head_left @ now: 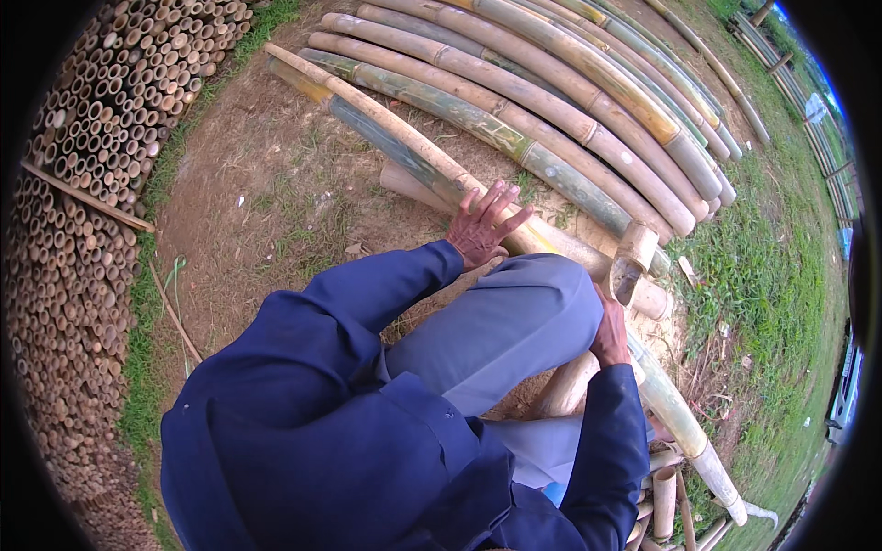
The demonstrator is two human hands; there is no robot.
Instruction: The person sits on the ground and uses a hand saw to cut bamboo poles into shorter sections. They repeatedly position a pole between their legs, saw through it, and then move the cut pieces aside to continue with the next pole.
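Observation:
A long bamboo pole (680,418), greenish with a pale edge along its upper part, slants from the far left to the near right, passing by my bent knee (551,285). My left hand (480,227) lies on it with the fingers spread. Right of the knee, my right hand (610,332) is closed around the pole, its fingertips partly hidden. Just beyond that hand a short, hollow bamboo piece (636,253) stands up, its cut opening facing me. A thicker bamboo log (652,298) lies crosswise under the pole.
Several thick bamboo poles (551,110) lie side by side on the ground beyond me. At the left rises a large stack of cut bamboo (101,147), ends outward. Short bamboo offcuts (663,500) lie near my right forearm. Grass (763,303) spreads to the right.

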